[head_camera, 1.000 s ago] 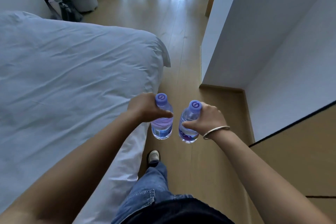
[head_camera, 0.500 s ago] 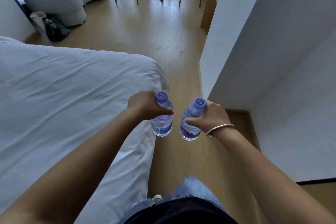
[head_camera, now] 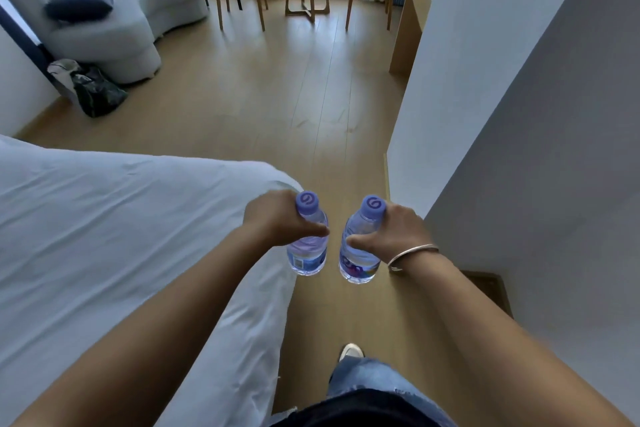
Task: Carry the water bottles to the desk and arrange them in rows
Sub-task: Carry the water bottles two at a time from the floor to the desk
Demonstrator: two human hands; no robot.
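Beside the bed (head_camera: pixel 104 236), left hand (head_camera: pixel 277 218) grips one bottle (head_camera: pixel 308 253), right hand (head_camera: pixel 391 236) grips another bottle (head_camera: pixel 358 260), both upright

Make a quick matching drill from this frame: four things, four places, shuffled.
Things:
1. bracelet
2. dark cushion
3. bed
4. black bag

Places:
A. on the floor beside the sofa
B. left of the walkway
C. on the right wrist
D. on the pale sofa

Pairs: 1-C, 2-D, 3-B, 4-A
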